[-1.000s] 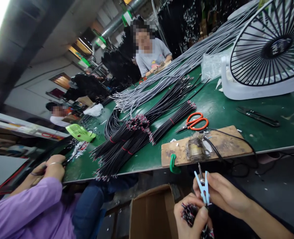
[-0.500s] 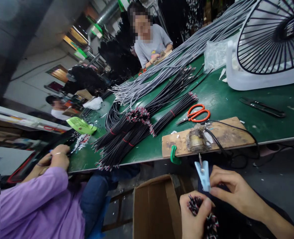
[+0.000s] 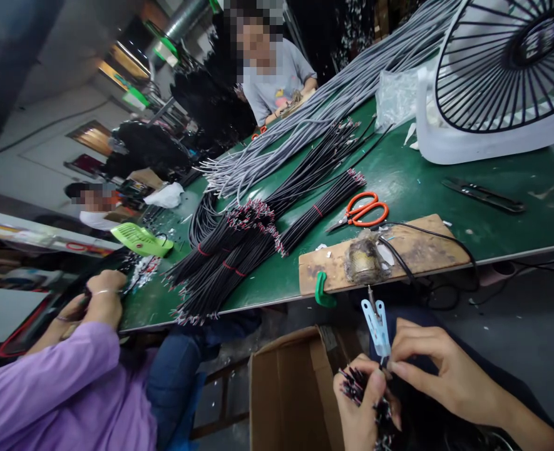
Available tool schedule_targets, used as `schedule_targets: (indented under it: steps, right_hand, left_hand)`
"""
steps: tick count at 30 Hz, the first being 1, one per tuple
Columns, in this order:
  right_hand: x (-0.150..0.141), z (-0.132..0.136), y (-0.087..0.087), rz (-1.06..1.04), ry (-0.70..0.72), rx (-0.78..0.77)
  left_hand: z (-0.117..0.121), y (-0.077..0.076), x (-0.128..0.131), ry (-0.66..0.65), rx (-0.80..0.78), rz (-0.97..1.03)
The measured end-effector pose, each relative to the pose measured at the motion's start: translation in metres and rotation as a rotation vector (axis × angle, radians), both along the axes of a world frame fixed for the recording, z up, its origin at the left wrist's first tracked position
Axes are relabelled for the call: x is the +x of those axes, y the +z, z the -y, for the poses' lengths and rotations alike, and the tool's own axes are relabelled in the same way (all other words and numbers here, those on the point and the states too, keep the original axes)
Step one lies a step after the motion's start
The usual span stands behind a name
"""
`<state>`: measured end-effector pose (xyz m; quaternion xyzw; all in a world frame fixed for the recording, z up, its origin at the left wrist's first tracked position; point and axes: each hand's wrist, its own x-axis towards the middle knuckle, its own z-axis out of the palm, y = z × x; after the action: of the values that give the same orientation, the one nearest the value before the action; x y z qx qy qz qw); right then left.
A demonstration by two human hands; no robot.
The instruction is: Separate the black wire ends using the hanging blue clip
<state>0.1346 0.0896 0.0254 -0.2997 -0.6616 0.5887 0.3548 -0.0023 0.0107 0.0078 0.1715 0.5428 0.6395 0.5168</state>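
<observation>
My left hand (image 3: pixel 360 410) is closed around a bundle of black wires (image 3: pixel 354 385) with red and white stripped ends, low in the view below the table edge. My right hand (image 3: pixel 429 369) pinches the base of a light blue clip (image 3: pixel 377 327) that stands upright just above the wire ends. Right behind the clip, a thin metal soldering tip (image 3: pixel 370 299) hangs down from a wooden board (image 3: pixel 412 250) on the table edge.
A green table (image 3: pixel 412 181) carries black wire bundles (image 3: pixel 239 250), grey cables (image 3: pixel 305 131), orange scissors (image 3: pixel 364 212), black pliers (image 3: pixel 483 194) and a white fan (image 3: pixel 502 75). An open cardboard box (image 3: pixel 286 388) sits below. A person in a purple sleeve (image 3: pixel 46 388) works at left; others sit farther off.
The view has shifted slightly. My right hand has slid down the blue clip and both hands have come closer together around the wire ends.
</observation>
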Motion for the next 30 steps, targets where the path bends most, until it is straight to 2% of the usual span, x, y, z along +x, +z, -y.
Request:
schedule_targets:
  steps: [5,13,21,27,30]
  right_hand:
    - [0.0,0.0,0.0,-0.02,-0.047,0.058]
    - [-0.003,-0.003,-0.002,-0.105,-0.003,0.111]
    - [-0.003,-0.006,-0.009,-0.175,0.062,-0.027]
    - [-0.003,-0.004,-0.011,-0.188,-0.012,0.152]
    - [-0.006,-0.002,-0.011,-0.182,-0.017,0.119]
  left_hand:
    - [0.004,-0.006,0.001,-0.064,0.048,0.032]
    - [0.009,-0.011,0.002,-0.084,-0.017,0.027]
    - [0.0,0.001,-0.002,-0.146,0.05,-0.016]
    - [0.003,-0.003,-0.002,-0.114,-0.035,0.057]
    - [0.003,-0.003,-0.002,-0.125,-0.037,0.015]
